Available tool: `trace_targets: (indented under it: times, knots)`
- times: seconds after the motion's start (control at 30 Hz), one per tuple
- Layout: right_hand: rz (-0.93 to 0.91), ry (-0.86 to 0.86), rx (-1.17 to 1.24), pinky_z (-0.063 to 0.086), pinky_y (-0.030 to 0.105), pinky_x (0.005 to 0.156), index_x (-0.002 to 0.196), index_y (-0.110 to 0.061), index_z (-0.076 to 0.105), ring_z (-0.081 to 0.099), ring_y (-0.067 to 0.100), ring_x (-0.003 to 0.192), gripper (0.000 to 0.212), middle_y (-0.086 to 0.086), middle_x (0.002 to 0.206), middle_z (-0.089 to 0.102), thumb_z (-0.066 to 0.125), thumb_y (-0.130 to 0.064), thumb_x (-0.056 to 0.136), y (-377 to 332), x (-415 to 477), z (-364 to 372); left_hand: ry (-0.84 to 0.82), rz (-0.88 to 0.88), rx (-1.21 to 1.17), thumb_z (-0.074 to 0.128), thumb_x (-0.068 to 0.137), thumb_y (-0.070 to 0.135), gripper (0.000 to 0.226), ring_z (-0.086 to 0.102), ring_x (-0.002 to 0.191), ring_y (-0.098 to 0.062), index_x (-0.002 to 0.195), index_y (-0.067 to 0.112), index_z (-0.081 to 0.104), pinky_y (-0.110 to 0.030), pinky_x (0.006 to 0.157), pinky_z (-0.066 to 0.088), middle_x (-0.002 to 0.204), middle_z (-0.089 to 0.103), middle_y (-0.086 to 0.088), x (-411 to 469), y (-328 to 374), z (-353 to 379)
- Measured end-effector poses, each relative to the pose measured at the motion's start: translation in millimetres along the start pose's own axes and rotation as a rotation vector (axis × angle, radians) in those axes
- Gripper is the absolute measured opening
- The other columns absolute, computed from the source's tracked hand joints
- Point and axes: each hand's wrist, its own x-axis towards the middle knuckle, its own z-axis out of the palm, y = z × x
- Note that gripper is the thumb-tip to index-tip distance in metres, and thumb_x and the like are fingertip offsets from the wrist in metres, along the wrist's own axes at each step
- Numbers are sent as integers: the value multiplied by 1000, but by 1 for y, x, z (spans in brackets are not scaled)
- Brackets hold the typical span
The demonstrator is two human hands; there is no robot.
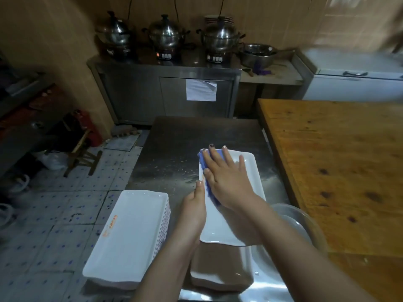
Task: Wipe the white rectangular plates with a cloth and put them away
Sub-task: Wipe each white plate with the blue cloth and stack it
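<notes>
A person wipes a white rectangular plate (218, 225) on a steel table (174, 149) in a tiled kitchen. Nearest the camera, below the wrists, another plate (220, 269) lies in shadow. To the left of the left forearm sits a stack of white plates (128, 232), and a clear bowl (305, 219) stands just to the right of the right forearm. The left hand (194, 210) is set on edge against the plate's left rim, thumb straight along it. It cannot be told whether its fingers curl under the rim. The right hand (226, 177) reaches across from the right, palm down and fingers spread, pressing a blue cloth (209, 191) flat onto the far left part of the plate. A wooden table (327, 160) runs along to the right of the hands. Beyond them, three steel pots (168, 33) stand on a steel cabinet (165, 92) against the wall.
</notes>
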Motion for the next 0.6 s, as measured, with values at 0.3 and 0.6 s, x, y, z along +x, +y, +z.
trace_targets:
  times: [0.3,0.6]
  knots:
    - [245,75,-135,-12,47,113,151,-27,4,-11,25,146,52,-1,160,-4,12,-40,101,16,-11,10,38,25,-140,38,97,46,44,69,67,-18,75,19,65,-25,58,52,71,71,3,13,7,-35]
    - [262,45,-124,-10,46,115,152,-23,1,-10,22,147,55,0,161,-2,11,-41,100,2,-22,28,-15,-22,-36,34,98,45,45,67,72,-19,84,16,65,-27,64,52,81,69,-2,15,0,-36]
